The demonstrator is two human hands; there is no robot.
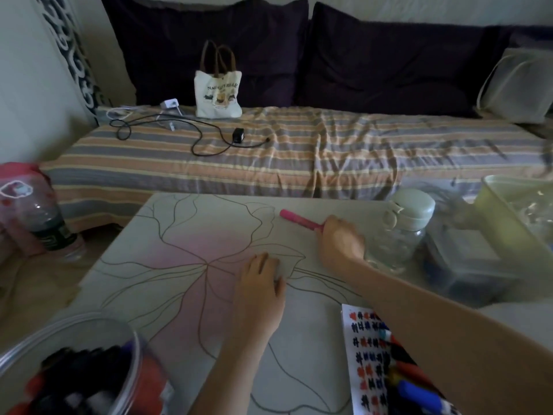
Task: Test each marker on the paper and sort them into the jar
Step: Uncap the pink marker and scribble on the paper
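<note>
Centre right of the frame: right hand (341,239), fingers curled round a pink marker (300,219), its free end slanting toward the upper left above the table (185,265).
Centre: left hand (263,278), fingers bent over a small pale object (281,269), possibly a cap; the blur prevents certainty.
Lower right: paper (363,348) covered in rows of red, black and orange test marks, partly under the right forearm; loose markers (416,387), one blue, lying on its lower part.
Lower left corner: clear plastic jar (119,339) holding dark and red markers.
Right of the right hand: clear bottle (401,232) with pale green lid.
Left edge: pink bottle (33,211).
Top: striped couch (299,145) bearing a tote bag (217,91) and a black cable (179,130).
</note>
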